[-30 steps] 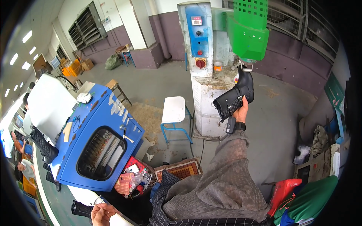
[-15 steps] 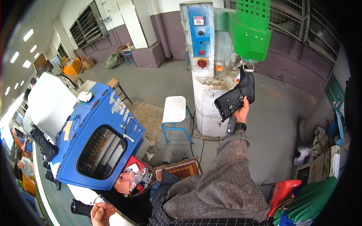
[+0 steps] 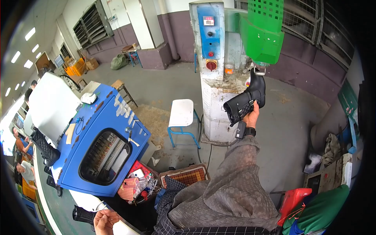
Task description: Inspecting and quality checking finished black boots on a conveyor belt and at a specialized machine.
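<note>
A black ankle-strap boot (image 3: 242,105) is gripped at its shaft by my right hand (image 3: 251,114), the arm stretched forward. Its shaft tilts down to the left, showing a quilted panel and metal buckles, and its foot end rises to the metal fitting (image 3: 260,73) beneath a green machine head (image 3: 261,37). Whether boot and fitting touch, I cannot tell. At the lower left, my left hand (image 3: 105,221) has its fingers curled in against the thumb; anything inside is hidden. Another black boot (image 3: 83,214) lies beside that hand.
A blue cabinet (image 3: 88,160) with a dark window stands left, a quilted black boot (image 3: 46,150) next to it. Ahead is a white stool (image 3: 181,113) with blue legs. A cluttered red box (image 3: 133,187) sits near my lap. Several people are in the far-left background.
The view has shifted very slightly. My right hand keeps its hold on the boot beneath the machine head, and my left hand stays in place.
</note>
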`<action>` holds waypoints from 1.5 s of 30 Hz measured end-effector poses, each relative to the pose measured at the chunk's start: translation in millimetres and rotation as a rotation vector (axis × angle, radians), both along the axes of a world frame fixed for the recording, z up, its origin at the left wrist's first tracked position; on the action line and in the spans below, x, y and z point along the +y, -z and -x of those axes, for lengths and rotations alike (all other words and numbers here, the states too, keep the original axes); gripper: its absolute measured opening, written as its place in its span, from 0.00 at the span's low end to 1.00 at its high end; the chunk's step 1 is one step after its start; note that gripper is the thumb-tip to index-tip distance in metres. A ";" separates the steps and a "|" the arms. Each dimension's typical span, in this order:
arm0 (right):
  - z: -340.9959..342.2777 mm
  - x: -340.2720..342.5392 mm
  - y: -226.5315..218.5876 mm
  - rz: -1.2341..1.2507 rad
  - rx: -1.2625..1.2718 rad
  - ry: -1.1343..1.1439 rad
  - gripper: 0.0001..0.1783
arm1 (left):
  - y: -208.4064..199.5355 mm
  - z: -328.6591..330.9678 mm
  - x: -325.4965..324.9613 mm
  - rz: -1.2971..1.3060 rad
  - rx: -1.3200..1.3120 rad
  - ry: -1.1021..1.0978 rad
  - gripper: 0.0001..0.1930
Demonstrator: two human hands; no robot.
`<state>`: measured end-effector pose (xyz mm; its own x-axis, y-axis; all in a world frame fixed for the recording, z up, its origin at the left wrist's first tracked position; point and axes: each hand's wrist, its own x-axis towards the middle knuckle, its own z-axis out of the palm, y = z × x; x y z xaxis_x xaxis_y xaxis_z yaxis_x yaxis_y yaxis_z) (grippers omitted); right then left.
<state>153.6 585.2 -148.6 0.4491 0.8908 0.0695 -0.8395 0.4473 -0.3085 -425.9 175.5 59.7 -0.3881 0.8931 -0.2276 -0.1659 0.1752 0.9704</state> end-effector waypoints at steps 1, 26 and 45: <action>0.6 -0.6 -1.2 -0.004 -0.001 0.001 0.23 | 0.4 0.5 0.1 0.003 -0.002 0.002 0.14; 5.6 -5.4 -8.0 -0.028 -0.013 0.012 0.22 | 0.5 0.0 0.2 0.021 -0.017 0.013 0.14; 6.1 -6.9 -8.7 -0.049 0.009 -0.013 0.22 | 2.0 1.2 0.5 0.025 0.006 0.007 0.15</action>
<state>147.4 578.3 -139.9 0.4381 0.8923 0.1091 -0.8482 0.4505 -0.2785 -427.1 176.0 57.7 -0.3835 0.8898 -0.2475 -0.1584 0.2006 0.9668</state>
